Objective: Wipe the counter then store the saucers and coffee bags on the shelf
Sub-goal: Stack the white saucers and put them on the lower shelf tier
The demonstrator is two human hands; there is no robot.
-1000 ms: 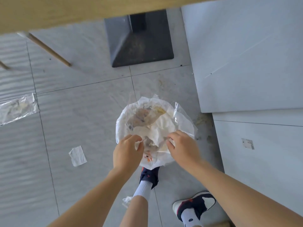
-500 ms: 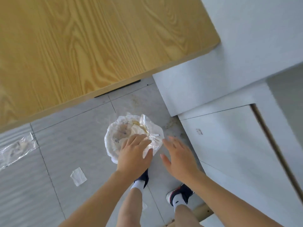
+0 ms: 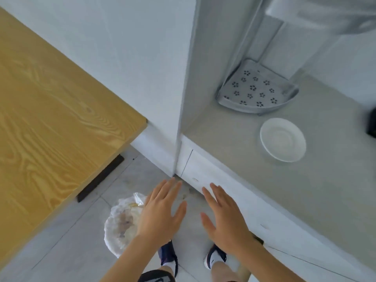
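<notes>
A white saucer (image 3: pixel 282 139) lies on the grey counter (image 3: pixel 305 190) at the right. My left hand (image 3: pixel 160 212) and my right hand (image 3: pixel 225 218) hover open and empty above the floor, in front of the counter's white drawer fronts, fingers spread. Below my left hand stands a bin lined with a clear plastic bag (image 3: pixel 122 222) holding crumpled used paper; my left hand partly covers it. No coffee bags are in view.
A grey corner rack with flower-shaped holes (image 3: pixel 256 90) sits at the counter's back. A dark object (image 3: pixel 372 123) shows at the right edge. A wooden table (image 3: pixel 50 119) fills the left. My shoes (image 3: pixel 168 255) stand on the tiled floor.
Both hands have let go of the bin bag and lifted away, now open. The view has risen from the floor to take in the counter and saucer.
</notes>
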